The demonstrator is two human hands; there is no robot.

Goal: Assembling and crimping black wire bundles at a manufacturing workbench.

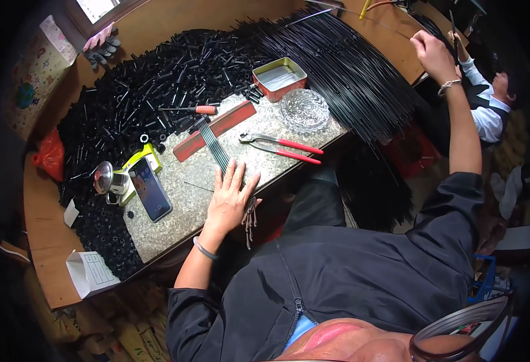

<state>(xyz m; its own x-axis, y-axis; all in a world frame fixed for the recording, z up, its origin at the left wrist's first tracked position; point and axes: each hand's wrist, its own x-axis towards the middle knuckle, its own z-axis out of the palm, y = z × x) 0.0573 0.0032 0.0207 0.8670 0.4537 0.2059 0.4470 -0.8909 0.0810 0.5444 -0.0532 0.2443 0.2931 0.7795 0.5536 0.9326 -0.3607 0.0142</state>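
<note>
My left hand [231, 202] lies flat with fingers spread at the near edge of a speckled stone slab [183, 226]. Its fingertips rest on a bundle of thin dark rods [215, 146] that lean across a red bar [236, 122]. Bent dark ends [250, 224] hang below the palm over the edge. Raised at the far right, my right hand [435, 57] is closed, and a thin wire [388, 27] runs up to its fingers. Red-handled pincers [289, 148] lie right of my left hand. A red-handled screwdriver [204, 110] lies beyond the bar.
Black tubular parts [174, 72] are heaped behind the slab; long black rods [361, 72] fill the right. A red tin [280, 78], glass ashtray [304, 111], phone [150, 192] and metal-lidded cup [109, 181] stand around. Another person [488, 108] sits at the right.
</note>
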